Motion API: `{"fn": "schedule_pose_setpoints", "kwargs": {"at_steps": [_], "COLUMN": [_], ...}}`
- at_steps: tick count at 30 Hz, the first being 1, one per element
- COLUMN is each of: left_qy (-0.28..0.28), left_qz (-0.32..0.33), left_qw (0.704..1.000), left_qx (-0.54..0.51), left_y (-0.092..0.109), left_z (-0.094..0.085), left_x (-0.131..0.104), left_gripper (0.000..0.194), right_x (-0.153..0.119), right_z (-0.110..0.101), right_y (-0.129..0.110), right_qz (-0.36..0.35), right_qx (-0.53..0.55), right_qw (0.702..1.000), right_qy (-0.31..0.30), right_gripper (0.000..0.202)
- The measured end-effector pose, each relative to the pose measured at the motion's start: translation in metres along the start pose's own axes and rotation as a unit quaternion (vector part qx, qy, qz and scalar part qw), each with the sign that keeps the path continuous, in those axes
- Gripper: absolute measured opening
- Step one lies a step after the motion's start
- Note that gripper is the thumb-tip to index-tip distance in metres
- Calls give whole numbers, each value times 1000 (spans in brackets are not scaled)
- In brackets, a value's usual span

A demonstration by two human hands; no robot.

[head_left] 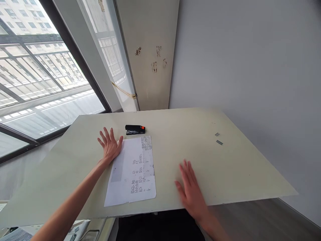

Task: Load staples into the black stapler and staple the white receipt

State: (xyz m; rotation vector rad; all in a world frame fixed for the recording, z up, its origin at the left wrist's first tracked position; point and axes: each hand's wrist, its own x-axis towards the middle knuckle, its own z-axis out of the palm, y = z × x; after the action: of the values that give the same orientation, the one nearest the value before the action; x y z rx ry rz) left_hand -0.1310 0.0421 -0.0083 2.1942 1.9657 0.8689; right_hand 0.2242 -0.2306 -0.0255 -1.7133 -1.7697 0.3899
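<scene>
A printed sheet of paper (pixel 136 170) lies flat on the pale table (pixel 180 130), its text toward the right side. My left hand (pixel 110 145) is at the sheet's upper left corner, fingers spread, the thumb at the paper's edge. Just beyond the paper's top edge rests a black stapler (pixel 135 129) with an orange patch at its right end. To the right of the sheet, near the table's front edge, my right hand (pixel 190 187) is apart from the paper. Its fingers are stretched out, slightly blurred, and nothing is in it.
Two small grey strips (pixel 219 142) lie on the table's right part. A grey wall (pixel 238 60) stands along the right, a stained panel (pixel 152 57) at the back, and a window (pixel 42 73) on the left. Papers and other items show below the table's front left edge.
</scene>
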Motion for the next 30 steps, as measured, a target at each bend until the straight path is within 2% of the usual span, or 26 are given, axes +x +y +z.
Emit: {"fn": "schedule_pose_setpoints", "kwargs": {"at_steps": [2, 5, 8, 11, 14, 18, 20, 25, 30], "left_qy": [5, 10, -15, -58, -103, -157, -164, -147, -144], "left_qz": [52, 142, 238, 290, 287, 200, 165, 129, 138], "left_qw": [999, 989, 971, 955, 950, 943, 938, 935, 932], "left_qx": [12, 27, 24, 0, -60, -214, -256, -297, -302], "left_y": [3, 15, 31, 44, 52, 57, 60, 73, 104], "left_z": [-6, -17, -26, -27, -21, -15, -16, -26, -33], "left_x": [7, 26, 52, 77, 94, 99, 96, 82, 53], "left_gripper": [90, 88, 69, 46, 29, 23, 26, 27, 34], "right_x": [-7, -10, -6, -3, -2, -1, -1, -2, -3], "right_z": [-8, -12, -9, -5, -2, -1, 0, 2, 3], "right_y": [19, 27, 22, 20, 23, 25, 26, 28, 27], "right_qz": [40, 66, 51, 38, 35, 28, 24, 25, 35], "right_qx": [-22, -45, -63, -79, -90, -94, -94, -96, -103], "right_qw": [999, 995, 994, 992, 991, 990, 990, 991, 990], "right_qy": [28, 58, 77, 87, 87, 97, 99, 93, 87], "right_gripper": [70, 69, 70, 73, 75, 76, 77, 77, 77]}}
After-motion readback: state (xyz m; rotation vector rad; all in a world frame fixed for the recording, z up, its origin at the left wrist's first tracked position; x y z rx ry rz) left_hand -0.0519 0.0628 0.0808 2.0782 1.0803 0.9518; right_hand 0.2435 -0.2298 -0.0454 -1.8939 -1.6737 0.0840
